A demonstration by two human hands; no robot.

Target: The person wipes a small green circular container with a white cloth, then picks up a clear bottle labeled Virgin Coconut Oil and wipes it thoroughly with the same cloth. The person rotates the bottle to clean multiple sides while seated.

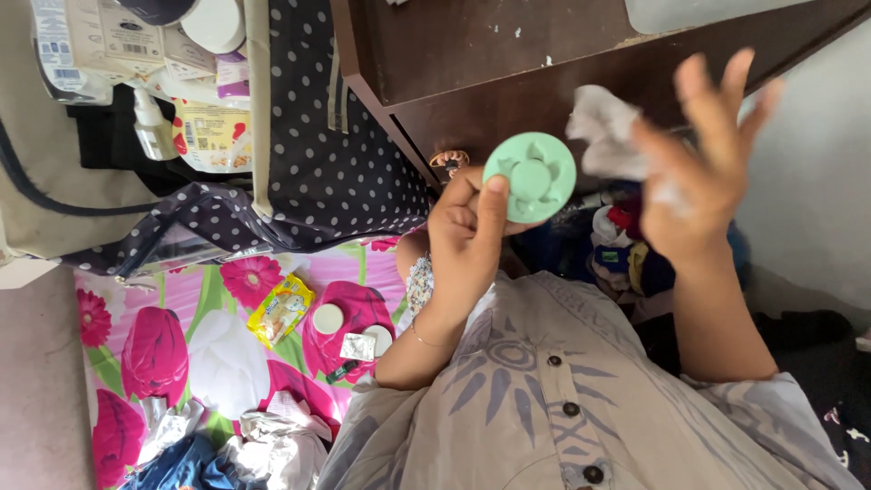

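My left hand (463, 245) holds up a round mint-green disc (530, 177) with raised shapes on its face, thumb pressed on its lower left edge and fingers curled behind. There is a thin bracelet on that wrist. My right hand (703, 172) is raised to the right of the disc and blurred by motion. Its fingers are spread upward, and a crumpled white cloth (601, 127) is pinched at the thumb side. The cloth hangs just right of the disc, close to it but apart.
A dark wooden cabinet (472, 63) stands behind the hands. A polka-dot bag (336, 163) and packets lie at the left. On the flowered sheet (181, 354) are a yellow sachet (281, 308), white round lids (327, 318) and crumpled clothes (263, 445).
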